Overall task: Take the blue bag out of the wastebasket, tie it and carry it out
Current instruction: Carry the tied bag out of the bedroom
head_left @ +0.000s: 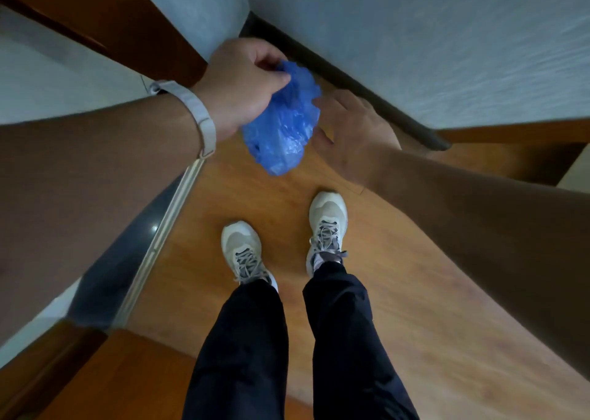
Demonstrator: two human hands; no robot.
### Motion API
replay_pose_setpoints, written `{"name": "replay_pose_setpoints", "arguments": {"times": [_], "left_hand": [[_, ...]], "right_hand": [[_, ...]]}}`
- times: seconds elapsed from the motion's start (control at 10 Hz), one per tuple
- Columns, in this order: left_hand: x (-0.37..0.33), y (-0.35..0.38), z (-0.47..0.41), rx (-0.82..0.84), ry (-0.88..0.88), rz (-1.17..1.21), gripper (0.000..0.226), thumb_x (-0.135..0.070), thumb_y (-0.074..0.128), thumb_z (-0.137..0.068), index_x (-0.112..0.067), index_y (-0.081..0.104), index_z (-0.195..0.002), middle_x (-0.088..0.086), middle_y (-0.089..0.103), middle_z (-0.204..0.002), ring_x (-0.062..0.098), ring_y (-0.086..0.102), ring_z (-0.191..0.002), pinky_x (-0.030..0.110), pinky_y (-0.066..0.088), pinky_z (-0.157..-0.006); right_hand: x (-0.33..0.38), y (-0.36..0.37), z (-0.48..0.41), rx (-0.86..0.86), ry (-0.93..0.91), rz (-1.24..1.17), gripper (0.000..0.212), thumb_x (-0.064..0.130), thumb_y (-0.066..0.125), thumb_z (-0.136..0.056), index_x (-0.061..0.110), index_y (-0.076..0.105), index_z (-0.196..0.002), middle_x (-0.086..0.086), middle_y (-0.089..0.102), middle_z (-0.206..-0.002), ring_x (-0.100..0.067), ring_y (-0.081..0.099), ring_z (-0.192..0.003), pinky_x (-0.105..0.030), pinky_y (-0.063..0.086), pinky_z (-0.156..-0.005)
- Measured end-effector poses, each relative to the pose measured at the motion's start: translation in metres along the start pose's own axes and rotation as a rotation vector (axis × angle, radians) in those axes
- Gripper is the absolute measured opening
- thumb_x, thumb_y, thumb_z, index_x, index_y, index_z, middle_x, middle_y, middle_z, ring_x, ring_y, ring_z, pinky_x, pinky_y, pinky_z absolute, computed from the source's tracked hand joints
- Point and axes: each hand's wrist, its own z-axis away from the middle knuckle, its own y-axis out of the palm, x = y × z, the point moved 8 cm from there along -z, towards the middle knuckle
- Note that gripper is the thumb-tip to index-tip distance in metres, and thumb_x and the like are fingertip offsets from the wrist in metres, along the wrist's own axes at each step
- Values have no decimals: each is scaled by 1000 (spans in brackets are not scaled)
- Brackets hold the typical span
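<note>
A crumpled blue plastic bag (282, 122) hangs in the air above the wooden floor, in front of my feet. My left hand (245, 84), with a pale watch strap on the wrist, is shut on the bag's gathered top. My right hand (351, 126) is flat and open just to the right of the bag, fingertips close to its side; whether they touch it I cannot tell. No wastebasket is in view.
I stand on a wooden floor (415, 292) in white sneakers (242, 247). A white wall with a dark baseboard (351, 81) runs ahead and to the right. A door threshold strip (162, 228) and pale tiles lie to the left, with a brown door frame (127, 20) beyond.
</note>
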Motion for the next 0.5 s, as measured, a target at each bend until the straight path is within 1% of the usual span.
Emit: {"name": "replay_pose_setpoints", "arguments": {"times": [0.1, 0.2, 0.3, 0.4, 0.5], "left_hand": [[15, -12, -15, -78, -29, -60, 16, -25, 64, -73, -24, 69, -88, -3, 65, -79, 12, 62, -76, 31, 55, -73], [22, -19, -21, -112, -19, -207, 17, -23, 61, -77, -20, 71, -90, 0, 70, -86, 11, 63, -80, 26, 52, -73], [25, -22, -19, -93, -64, -260, 15, -25, 61, -79, -19, 70, -88, -3, 68, -79, 13, 64, -76, 25, 50, -67], [24, -26, -12, -82, -80, -259, 17, -26, 63, -80, -17, 68, -93, -5, 65, -82, 11, 61, -77, 20, 46, -65], [8, -34, 8, -44, -63, -305, 23, -29, 64, -82, -20, 65, -103, -4, 67, -100, 12, 62, -92, 23, 47, -78]], "right_hand": [[0, 2, -3, 4, -10, 37, 49, 40, 48, -89, 24, 46, -135, -4, 47, -136, -29, 45, -122, -43, 43, -99], [2, -2, -4, -4, -12, 54, 47, 42, 48, -87, 26, 47, -132, -3, 47, -133, -28, 45, -121, -40, 41, -95], [8, -13, 0, -36, -21, 63, 45, 44, 49, -87, 26, 49, -129, -3, 48, -130, -28, 46, -119, -40, 41, -94], [15, -26, 8, -20, -28, 61, 46, 46, 48, -88, 27, 47, -130, -2, 47, -132, -27, 45, -120, -40, 40, -95], [23, -53, 19, -29, -14, 68, 49, 47, 47, -88, 28, 46, -132, -1, 46, -134, -27, 45, -121, -40, 40, -97]]}}
